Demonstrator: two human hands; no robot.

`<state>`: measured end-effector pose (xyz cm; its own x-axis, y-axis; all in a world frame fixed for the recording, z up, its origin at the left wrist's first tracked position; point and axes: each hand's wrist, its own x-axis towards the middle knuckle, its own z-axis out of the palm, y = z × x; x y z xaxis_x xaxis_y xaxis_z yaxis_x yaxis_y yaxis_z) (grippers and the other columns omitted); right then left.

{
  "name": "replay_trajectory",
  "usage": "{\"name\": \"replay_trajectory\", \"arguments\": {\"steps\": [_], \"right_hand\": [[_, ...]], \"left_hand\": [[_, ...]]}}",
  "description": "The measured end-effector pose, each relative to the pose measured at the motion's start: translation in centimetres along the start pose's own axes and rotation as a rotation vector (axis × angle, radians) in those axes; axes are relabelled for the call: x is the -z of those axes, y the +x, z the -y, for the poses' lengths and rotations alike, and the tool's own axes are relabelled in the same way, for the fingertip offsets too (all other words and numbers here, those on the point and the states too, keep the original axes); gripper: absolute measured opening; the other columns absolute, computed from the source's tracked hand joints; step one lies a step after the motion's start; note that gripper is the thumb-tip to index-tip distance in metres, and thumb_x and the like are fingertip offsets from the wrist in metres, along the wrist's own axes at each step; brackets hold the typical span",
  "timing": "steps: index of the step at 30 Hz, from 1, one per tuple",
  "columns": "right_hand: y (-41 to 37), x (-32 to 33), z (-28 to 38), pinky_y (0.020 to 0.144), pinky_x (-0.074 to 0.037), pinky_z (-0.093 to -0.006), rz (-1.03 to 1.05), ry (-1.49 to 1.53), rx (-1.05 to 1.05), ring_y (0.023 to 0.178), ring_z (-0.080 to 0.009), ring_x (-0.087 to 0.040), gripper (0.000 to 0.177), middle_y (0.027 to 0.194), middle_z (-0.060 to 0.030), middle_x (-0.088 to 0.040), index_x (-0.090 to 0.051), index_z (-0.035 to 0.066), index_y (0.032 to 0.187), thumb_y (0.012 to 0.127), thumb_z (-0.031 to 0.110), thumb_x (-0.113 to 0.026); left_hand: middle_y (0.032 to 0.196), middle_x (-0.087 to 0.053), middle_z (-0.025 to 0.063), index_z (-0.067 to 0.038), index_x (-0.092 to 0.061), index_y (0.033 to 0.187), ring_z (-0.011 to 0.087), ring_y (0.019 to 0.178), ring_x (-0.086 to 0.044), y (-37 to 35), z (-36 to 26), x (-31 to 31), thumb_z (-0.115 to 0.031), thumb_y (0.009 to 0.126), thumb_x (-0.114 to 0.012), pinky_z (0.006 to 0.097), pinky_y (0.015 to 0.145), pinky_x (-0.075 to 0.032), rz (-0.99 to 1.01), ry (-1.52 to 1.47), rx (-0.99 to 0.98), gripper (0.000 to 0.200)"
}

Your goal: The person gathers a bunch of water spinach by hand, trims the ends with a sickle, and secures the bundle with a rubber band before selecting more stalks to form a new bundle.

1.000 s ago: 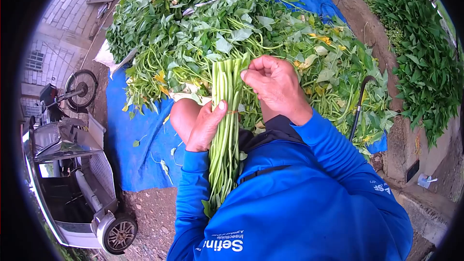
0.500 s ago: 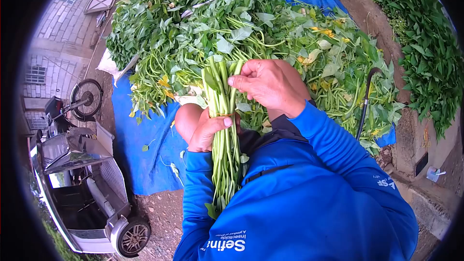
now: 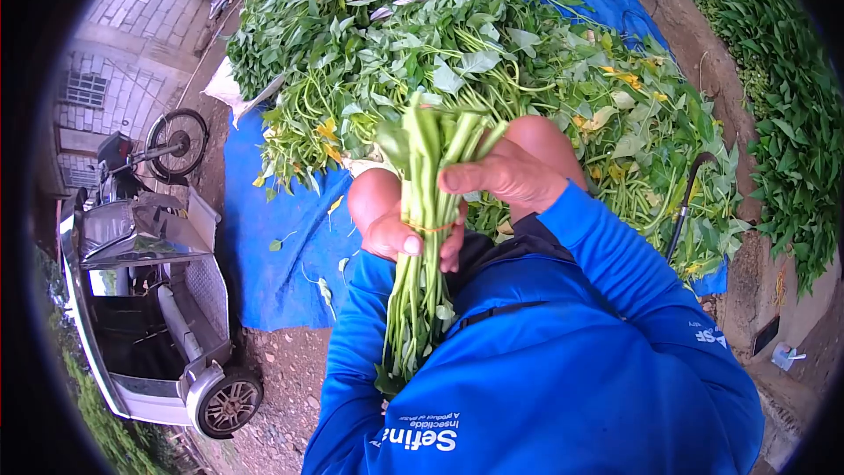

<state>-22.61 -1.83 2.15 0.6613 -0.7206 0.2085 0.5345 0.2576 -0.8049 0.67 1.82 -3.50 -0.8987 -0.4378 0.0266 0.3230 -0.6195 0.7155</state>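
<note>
A bundle of long green stems (image 3: 426, 202) stands upright in front of my body, thick cut ends at the top, leaves at the bottom against my blue sleeve. A thin orange-brown band circles it near the middle. My left hand (image 3: 404, 237) wraps round the bundle at the band, thumb in front. Higher up, my right hand (image 3: 510, 176) grips the right side of the stems near their cut ends, its thumb across the front; its other fingers are partly hidden behind. Beyond the bundle lies a large heap of leafy stems (image 3: 396, 53), some leaves yellow.
Under the heap is a blue tarp (image 3: 281, 255). A dark curved handle (image 3: 690, 185) rests at the heap's right. More greens (image 3: 765, 97) lie at the far right. A motorcycle with a sidecar (image 3: 149, 299) stands at the left, near a block wall (image 3: 123, 35).
My right hand has closed round the right side of the stem tops, which now fan out more. The surroundings have shifted in view as the camera moved.
</note>
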Motion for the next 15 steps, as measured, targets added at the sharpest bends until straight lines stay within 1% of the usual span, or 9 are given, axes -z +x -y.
{"name": "replay_trajectory", "arguments": {"steps": [1,2,3,6,8,10,12,14,15], "right_hand": [[0.8,-1.1,0.9,0.089,-0.058,-0.0356,-0.024,-0.017,-0.081,0.101,-0.0174,-0.070,0.072,0.112,-0.0106,-0.074,-0.058,-0.002,0.140,0.084,0.031,-0.088],[1.6,-2.2,1.8,0.082,-0.060,-0.0352,-0.046,-0.032,-0.161,0.091,-0.0181,-0.072,0.054,0.104,-0.0100,-0.074,-0.068,-0.001,0.126,0.082,0.024,-0.086],[3.2,-3.6,2.2,0.078,-0.061,-0.0342,-0.076,-0.026,-0.005,0.086,-0.0170,-0.072,0.047,0.099,-0.0088,-0.074,-0.070,-0.001,0.119,0.083,0.024,-0.086],[8.1,-8.4,6.0,0.070,-0.058,-0.0310,-0.115,-0.083,0.280,0.075,-0.0159,-0.070,0.034,0.085,-0.0050,-0.072,-0.074,0.002,0.108,0.081,0.019,-0.085],[11.9,-10.9,9.0,0.074,-0.060,-0.0309,0.005,-0.218,0.383,0.081,-0.0165,-0.073,0.046,0.089,-0.0060,-0.073,-0.074,0.001,0.114,0.083,0.032,-0.090],[12.7,-13.2,14.1,0.105,-0.049,-0.0336,0.191,-0.300,0.455,0.123,-0.0290,-0.059,0.095,0.134,-0.0243,-0.055,-0.029,0.000,0.151,0.087,0.037,-0.089],[14.4,-13.4,18.0,0.116,-0.046,-0.0350,0.289,-0.412,0.525,0.137,-0.0291,-0.057,0.107,0.149,-0.0237,-0.053,-0.022,0.002,0.163,0.089,0.044,-0.087],[17.3,-10.7,18.6,0.106,-0.051,-0.0351,0.263,-0.545,0.548,0.122,-0.0169,-0.067,0.081,0.134,-0.0042,-0.066,-0.054,0.006,0.150,0.091,0.054,-0.083],[17.6,-9.6,18.2,0.111,-0.047,-0.0373,0.312,-0.559,0.450,0.129,-0.0185,-0.063,0.087,0.145,-0.0047,-0.060,-0.046,0.007,0.157,0.095,0.060,-0.076]], "left_hand": [[0.105,-0.067,0.0214,0.001,-0.049,0.138,0.0364,0.094,-0.072,1.7,-1.6,-1.0,-0.030,0.077,-0.086,0.0492,0.088,-0.061,0.050,0.076,0.098,0.078],[0.112,-0.068,0.0203,0.001,-0.048,0.142,0.0348,0.102,-0.071,1.1,-1.3,-2.0,-0.038,0.078,-0.086,0.0470,0.093,-0.059,-0.116,0.055,-0.102,0.084],[0.120,-0.068,0.0192,0.002,-0.047,0.147,0.0332,0.109,-0.070,0.5,-0.9,-3.1,-0.045,0.079,-0.086,0.0447,0.098,-0.057,-0.281,0.066,-0.301,0.091],[0.126,-0.068,0.0151,0.002,-0.047,0.150,0.0276,0.111,-0.070,-1.8,-8.1,-9.7,-0.071,0.077,-0.083,0.0380,0.097,-0.057,-0.661,0.489,-0.368,0.109],[0.121,-0.070,0.0138,0.002,-0.053,0.145,0.0247,0.107,-0.071,-1.8,-13.5,-13.0,-0.079,0.078,-0.079,0.0355,0.091,-0.059,-0.796,0.878,-0.380,0.107],[0.112,-0.073,0.0151,0.001,-0.058,0.135,0.0242,0.098,-0.075,-1.4,-18.9,-15.8,-0.067,0.090,-0.076,0.0360,0.083,-0.062,-0.896,1.055,-0.332,0.084],[0.115,-0.071,0.0183,0.003,-0.053,0.142,0.0240,0.100,-0.074,-2.1,-23.3,-15.6,-0.064,0.093,-0.072,0.0388,0.081,-0.064,-0.750,1.002,-0.549,0.084],[0.111,-0.072,0.0186,0.003,-0.055,0.140,0.0261,0.097,-0.075,-1.6,-26.7,-16.2,-0.054,0.096,-0.072,0.0401,0.083,-0.065,-0.680,0.941,-0.734,0.074],[0.109,-0.073,0.0188,0.003,-0.056,0.138,0.0265,0.094,-0.076,-0.6,-27.4,-16.9,-0.050,0.096,-0.072,0.0398,0.083,-0.065,-0.636,0.907,-0.811,0.069]]}}
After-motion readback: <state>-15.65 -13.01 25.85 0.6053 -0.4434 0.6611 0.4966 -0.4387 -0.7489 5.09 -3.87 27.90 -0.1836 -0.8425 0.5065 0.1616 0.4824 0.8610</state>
